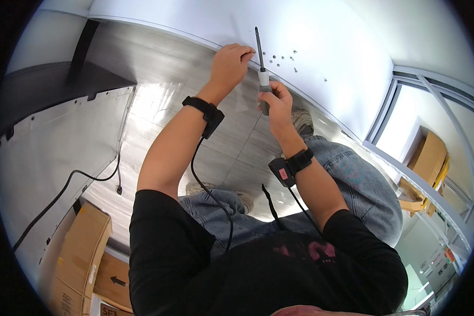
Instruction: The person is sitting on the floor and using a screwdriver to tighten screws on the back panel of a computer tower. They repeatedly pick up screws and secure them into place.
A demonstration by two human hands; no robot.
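Observation:
My right hand (277, 108) is wrapped round the grey-and-white handle of a screwdriver (264, 79), its dark shaft pointing up and away over the edge of the white tabletop (332, 42). Just left of the shaft, my left hand (230, 68) is closed in a pinch at that edge. Something tiny and dark shows at its fingertips, too small to name. On the tabletop, right of the shaft, lie several small screws (283, 58), loosely scattered. A single screw (325, 80) lies farther right, apart from the others.
A metal-sided cabinet (63, 137) with a black top stands at left, a black cable (73, 174) hanging against it. Cardboard boxes (81, 253) are at lower left. A grey metal frame (405, 168) rises at right, with another carton (428, 158) behind it. Wrist-strap cables hang near my lap.

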